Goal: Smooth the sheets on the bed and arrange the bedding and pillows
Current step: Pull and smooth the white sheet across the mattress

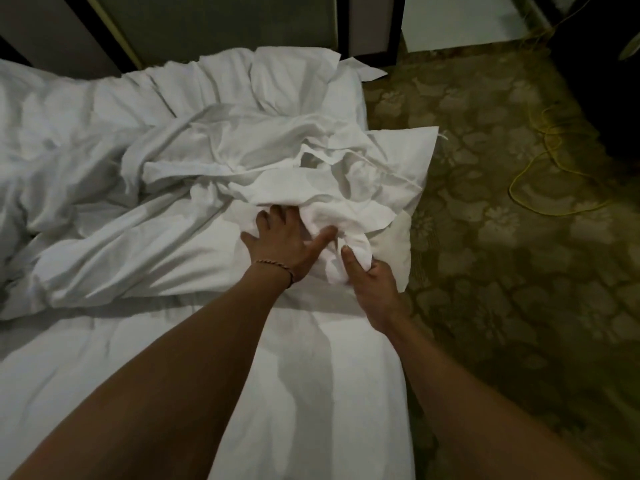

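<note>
A bed with a white fitted sheet fills the left and middle of the head view. A crumpled white sheet lies bunched near the bed's right edge. My left hand, with a thin bracelet at the wrist, has its fingers pushed under a fold of that sheet, thumb spread. My right hand grips a bunch of the same white cloth at the right edge. A pillow lies under the bunch and sticks out over the edge. More pillows sit by the headboard. A rumpled duvet covers the left.
A dark headboard panel stands behind the bed. To the right lies patterned green carpet with a yellow cable looping across it. A dark piece of furniture occupies the far right corner.
</note>
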Demonstrator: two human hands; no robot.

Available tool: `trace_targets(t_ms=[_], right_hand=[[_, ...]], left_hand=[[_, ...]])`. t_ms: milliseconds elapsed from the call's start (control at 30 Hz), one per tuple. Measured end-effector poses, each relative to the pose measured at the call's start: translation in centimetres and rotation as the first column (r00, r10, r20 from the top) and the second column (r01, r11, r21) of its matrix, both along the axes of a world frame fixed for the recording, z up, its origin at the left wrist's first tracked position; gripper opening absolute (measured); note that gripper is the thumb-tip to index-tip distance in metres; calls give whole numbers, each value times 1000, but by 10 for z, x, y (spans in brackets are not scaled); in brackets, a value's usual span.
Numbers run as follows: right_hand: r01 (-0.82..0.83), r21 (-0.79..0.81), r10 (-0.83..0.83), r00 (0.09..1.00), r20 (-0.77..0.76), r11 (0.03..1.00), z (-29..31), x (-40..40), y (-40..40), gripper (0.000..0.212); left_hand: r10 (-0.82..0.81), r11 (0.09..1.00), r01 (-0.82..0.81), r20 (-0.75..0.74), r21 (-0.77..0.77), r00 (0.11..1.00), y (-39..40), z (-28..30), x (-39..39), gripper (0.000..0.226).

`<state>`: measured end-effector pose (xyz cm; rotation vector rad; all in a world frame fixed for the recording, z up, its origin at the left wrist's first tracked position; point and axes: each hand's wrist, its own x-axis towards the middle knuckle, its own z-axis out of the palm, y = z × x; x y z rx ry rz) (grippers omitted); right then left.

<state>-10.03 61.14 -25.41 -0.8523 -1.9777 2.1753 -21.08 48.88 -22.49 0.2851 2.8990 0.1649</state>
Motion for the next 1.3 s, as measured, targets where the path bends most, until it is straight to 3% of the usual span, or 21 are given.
trace_targets(t_ms=[500,667,833,967,1067,1167,1233,1300], right_hand=[[-92,124,102,991,-81,988,44,12,36,23],[-17,116,35,987,-155,993,57,26,45,29],[24,-21,-24,1000,20,999,21,28,42,40],[-150,-91,157,985,75,985,-3,32,41,16],[-359,-28,359,924,131,933,-18,42,40,38],[-524,242,499,852,160,817,-36,43,35,67],[-535,322,515,844,151,781,-47,39,30,71],[-485,333,468,873,134,809,-54,37,27,67]], left_hand=[[0,999,-1,13,46,1000,31,16,0,114],[-31,994,32,-7,109,999,48,21,-7,120],[-68,997,66,70,29,995,36,12,-12,114],[1,998,-10,142,65,990,19,-8,-8,116],[0,998,-9,148,62,989,20,-14,-4,115],[-44,997,37,96,67,994,30,-13,-6,112],[-70,997,68,40,46,997,36,-12,-8,112],[-73,997,72,28,35,997,40,-12,-8,112]])
